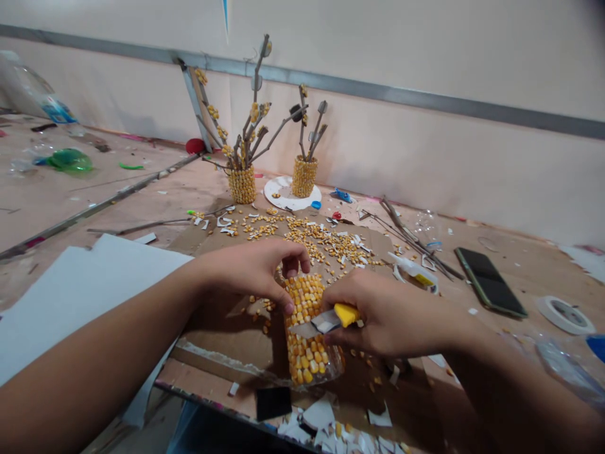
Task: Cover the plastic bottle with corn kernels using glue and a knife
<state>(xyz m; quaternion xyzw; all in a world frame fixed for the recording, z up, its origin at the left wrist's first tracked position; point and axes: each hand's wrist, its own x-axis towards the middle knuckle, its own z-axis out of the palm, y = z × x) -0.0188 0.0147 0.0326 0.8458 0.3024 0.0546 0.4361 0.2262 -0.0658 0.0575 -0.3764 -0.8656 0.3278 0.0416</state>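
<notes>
A clear plastic container (pixel 307 356) covered in rows of yellow corn kernels stands at the front of the cardboard (pixel 222 315), with bare clear plastic showing low on its right. My left hand (pixel 265 271) is closed at its top, the thumb pressing the kernels and the other fingers curled over the rim. In my right hand (pixel 373 315) is a yellow-handled utility knife (pixel 347 314), whose blade lies flat across the kernels and points left. Fingers of the right hand also rest against the container's right side. Loose corn kernels (pixel 312 236) lie scattered behind both hands.
Two kernel-covered pots with twigs, one left (pixel 242 186) and one right (pixel 305 176), stand near the wall. Toward the right lie a glue bottle (pixel 416 271), twigs (pixel 411 236), a phone (pixel 489 280) and a tape roll (pixel 566 315). White paper (pixel 94 296) covers the left; white scraps (pixel 321 416) lie in front.
</notes>
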